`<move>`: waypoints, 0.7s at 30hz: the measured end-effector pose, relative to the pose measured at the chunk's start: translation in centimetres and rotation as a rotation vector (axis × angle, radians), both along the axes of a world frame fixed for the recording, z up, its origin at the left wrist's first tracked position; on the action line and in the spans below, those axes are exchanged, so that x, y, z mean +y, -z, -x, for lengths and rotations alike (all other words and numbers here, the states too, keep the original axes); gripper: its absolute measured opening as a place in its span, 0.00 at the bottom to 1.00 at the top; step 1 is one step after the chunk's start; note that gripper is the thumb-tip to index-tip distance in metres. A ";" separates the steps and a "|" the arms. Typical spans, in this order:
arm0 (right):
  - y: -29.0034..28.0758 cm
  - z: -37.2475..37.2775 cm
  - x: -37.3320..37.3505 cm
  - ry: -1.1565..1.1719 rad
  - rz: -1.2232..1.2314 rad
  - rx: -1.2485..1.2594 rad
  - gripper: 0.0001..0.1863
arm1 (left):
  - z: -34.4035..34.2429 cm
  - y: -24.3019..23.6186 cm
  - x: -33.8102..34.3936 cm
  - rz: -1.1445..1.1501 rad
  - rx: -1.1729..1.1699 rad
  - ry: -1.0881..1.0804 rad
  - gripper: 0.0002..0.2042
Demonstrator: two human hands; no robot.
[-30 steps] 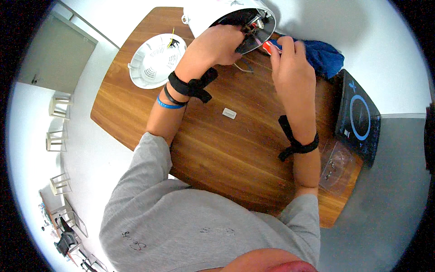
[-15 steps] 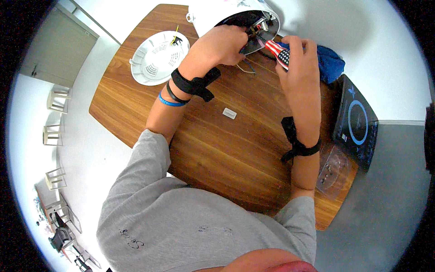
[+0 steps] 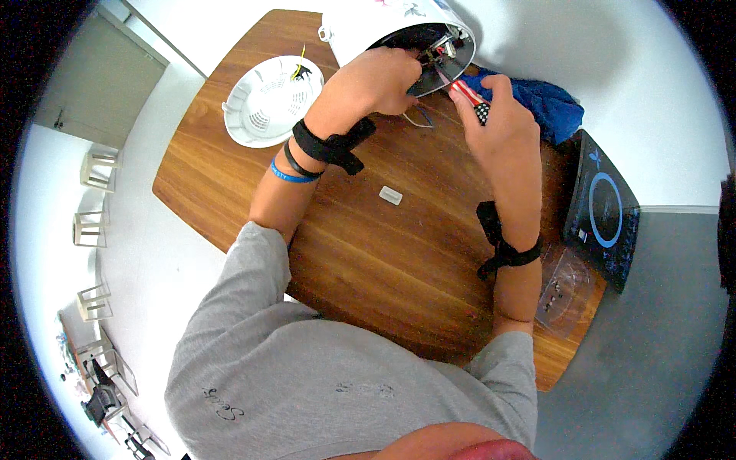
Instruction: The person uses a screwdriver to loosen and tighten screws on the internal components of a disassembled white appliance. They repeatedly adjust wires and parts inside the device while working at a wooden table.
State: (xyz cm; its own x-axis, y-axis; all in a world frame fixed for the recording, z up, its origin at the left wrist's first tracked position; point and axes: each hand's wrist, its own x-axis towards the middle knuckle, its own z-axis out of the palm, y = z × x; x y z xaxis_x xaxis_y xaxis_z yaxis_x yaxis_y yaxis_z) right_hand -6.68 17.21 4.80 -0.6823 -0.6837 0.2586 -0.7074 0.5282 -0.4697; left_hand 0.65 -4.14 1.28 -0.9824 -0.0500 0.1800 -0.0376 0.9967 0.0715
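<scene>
A white round appliance (image 3: 354, 29) lies on its side at the table's far edge, its open underside toward me with wires and metal parts (image 3: 443, 50) showing. My left hand (image 3: 374, 80) is curled at the rim of that opening. Its fingertips reach inside, and what they pinch is hidden. Around the red, white and dark patterned handle of a screwdriver (image 3: 470, 93) my right hand (image 3: 502, 123) is closed, with the shaft pointing into the opening. Thin loose wires (image 3: 418, 119) hang out below my left hand.
A white vented base cover (image 3: 264, 115) with a yellow wire lies at the left. Blue cloth (image 3: 548, 107) sits behind my right hand. A black induction cooktop (image 3: 606, 207) leans at the right, near a clear bag of small parts (image 3: 563, 295). A small white piece (image 3: 391, 195) lies mid-table.
My right hand has shifted slightly nearer and its grip on the screwdriver handle has changed, covering more of it. My left hand stays at the opening.
</scene>
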 end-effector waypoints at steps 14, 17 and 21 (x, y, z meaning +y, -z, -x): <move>1.0 -0.2 0.1 -0.017 0.060 0.244 0.14 | -0.3 -1.2 0.7 0.016 -0.071 -0.025 0.15; 0.8 0.0 0.5 -0.102 0.115 0.408 0.14 | -0.2 -0.7 0.5 0.005 -0.061 -0.023 0.15; 1.3 1.2 1.1 -0.180 0.189 0.619 0.15 | -0.3 -0.6 0.2 0.021 -0.040 -0.003 0.15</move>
